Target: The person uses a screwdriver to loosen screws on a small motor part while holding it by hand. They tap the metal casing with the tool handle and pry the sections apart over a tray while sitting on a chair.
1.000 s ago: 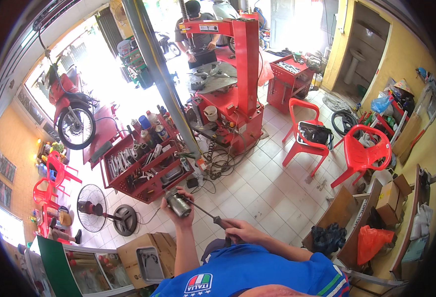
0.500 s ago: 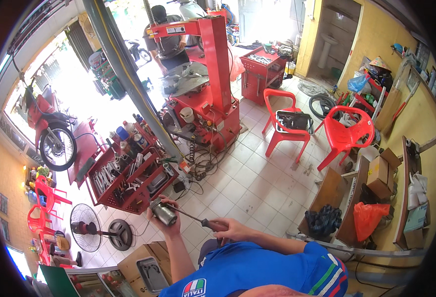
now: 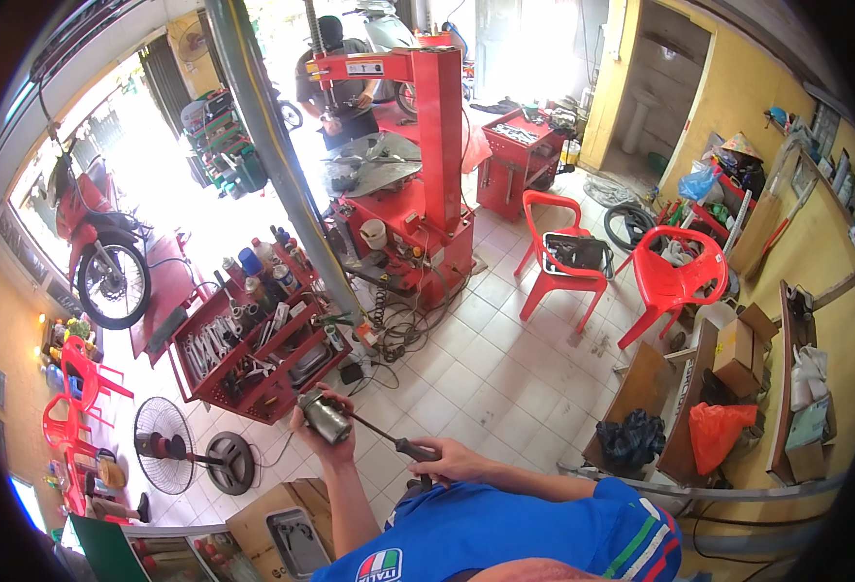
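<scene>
While a grey metal cylinder (image 3: 328, 419) is being gripped by the fingers of the left hand (image 3: 341, 447) above the white tiled floor (image 3: 486, 378), a dark-handled, thin-shafted screwdriver (image 3: 414, 449) is being clasped by the curled fingers of the right hand (image 3: 454, 462) and is being directed at the cylinder; whether contact is being made cannot be told.

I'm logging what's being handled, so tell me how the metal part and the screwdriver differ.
The metal part is a thick, stubby cylinder; the screwdriver is long and slender. The metal part is mostly grey; the screwdriver has a dark handle. The left hand holds the metal part; the right hand grips the screwdriver's handle. Both are hand-held.
</scene>
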The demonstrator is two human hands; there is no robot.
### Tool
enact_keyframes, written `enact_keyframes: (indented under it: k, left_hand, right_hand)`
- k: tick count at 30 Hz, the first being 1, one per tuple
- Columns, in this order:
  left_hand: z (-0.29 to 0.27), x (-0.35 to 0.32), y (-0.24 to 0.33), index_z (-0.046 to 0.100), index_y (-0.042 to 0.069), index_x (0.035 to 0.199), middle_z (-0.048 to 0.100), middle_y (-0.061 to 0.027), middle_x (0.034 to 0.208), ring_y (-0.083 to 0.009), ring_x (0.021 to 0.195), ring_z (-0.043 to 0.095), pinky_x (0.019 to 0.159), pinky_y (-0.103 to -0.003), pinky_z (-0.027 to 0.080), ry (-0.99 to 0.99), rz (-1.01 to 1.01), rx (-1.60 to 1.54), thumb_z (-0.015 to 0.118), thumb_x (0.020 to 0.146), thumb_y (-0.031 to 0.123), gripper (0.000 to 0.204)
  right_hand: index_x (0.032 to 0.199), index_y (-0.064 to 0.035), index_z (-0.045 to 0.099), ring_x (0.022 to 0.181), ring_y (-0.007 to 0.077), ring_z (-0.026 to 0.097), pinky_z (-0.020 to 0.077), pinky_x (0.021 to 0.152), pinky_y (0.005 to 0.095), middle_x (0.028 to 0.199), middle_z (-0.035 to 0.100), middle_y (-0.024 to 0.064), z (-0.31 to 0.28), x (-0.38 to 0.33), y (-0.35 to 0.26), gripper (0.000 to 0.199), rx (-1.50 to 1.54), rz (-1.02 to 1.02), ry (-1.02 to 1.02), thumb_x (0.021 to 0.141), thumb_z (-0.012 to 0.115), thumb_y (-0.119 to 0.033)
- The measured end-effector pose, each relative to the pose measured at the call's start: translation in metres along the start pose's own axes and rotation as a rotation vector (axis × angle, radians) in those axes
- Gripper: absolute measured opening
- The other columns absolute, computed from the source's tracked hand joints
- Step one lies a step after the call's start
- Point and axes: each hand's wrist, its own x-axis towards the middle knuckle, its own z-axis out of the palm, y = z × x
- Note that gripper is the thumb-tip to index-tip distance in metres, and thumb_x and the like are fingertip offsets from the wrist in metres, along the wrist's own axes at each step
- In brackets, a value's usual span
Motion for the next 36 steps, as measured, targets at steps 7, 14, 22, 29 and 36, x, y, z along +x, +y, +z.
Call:
enact_keyframes:
  k: [7,14,22,29,36]
  left_hand:
    - [-0.011,-0.008,0.032,0.046,-0.002,0.128,0.060,-0.0104,0.105,-0.0221,0.099,0.061,0.093,-0.036,0.051,0.010,-0.015,-0.072,0.067,0.087,0.039,0.061]
    - [-0.019,-0.021,0.062,0.050,-0.001,0.124,0.064,-0.0115,0.110,-0.0232,0.100,0.062,0.098,-0.038,0.048,-0.016,0.047,0.051,0.064,0.090,0.035,0.052]
    - [-0.015,-0.037,0.081,0.053,0.002,0.123,0.063,-0.0079,0.115,-0.0194,0.109,0.063,0.104,-0.046,0.046,-0.014,0.136,0.125,0.062,0.091,0.034,0.047]
    - [-0.024,-0.040,0.077,0.051,0.000,0.125,0.064,-0.0086,0.110,-0.0183,0.107,0.064,0.104,-0.045,0.045,-0.072,0.120,0.098,0.063,0.089,0.039,0.055]
    - [-0.010,-0.050,0.049,0.051,0.002,0.123,0.062,-0.0082,0.113,-0.0203,0.104,0.065,0.104,-0.046,0.045,-0.016,0.144,0.098,0.065,0.089,0.038,0.051]
  right_hand:
    - [0.135,-0.0033,0.049,0.053,0.0080,0.051,0.0403,0.046,0.0253,0.076,0.059,0.0006,0.012,0.022,0.016,0.051,-0.048,-0.008,-0.071,0.092,0.068,-0.024]
    - [0.141,-0.0051,0.046,0.053,0.0083,0.053,0.0466,0.049,0.0250,0.082,0.062,0.0045,0.041,0.024,0.003,0.059,-0.044,0.065,-0.032,0.089,0.071,-0.017]
    - [0.146,-0.0079,0.043,0.060,0.0084,0.055,0.0465,0.051,0.0247,0.088,0.058,0.0031,0.072,0.014,0.006,0.059,-0.004,0.041,-0.117,0.092,0.068,-0.017]
    - [0.148,-0.0089,0.041,0.061,0.0078,0.056,0.0458,0.049,0.0229,0.088,0.059,0.0036,0.055,0.022,0.036,0.061,0.036,-0.049,-0.168,0.095,0.066,-0.022]
    - [0.148,-0.0067,0.039,0.071,0.0120,0.060,0.0504,0.053,0.0260,0.093,0.061,0.0061,0.039,0.008,0.022,0.064,0.135,0.192,-0.327,0.093,0.068,-0.022]
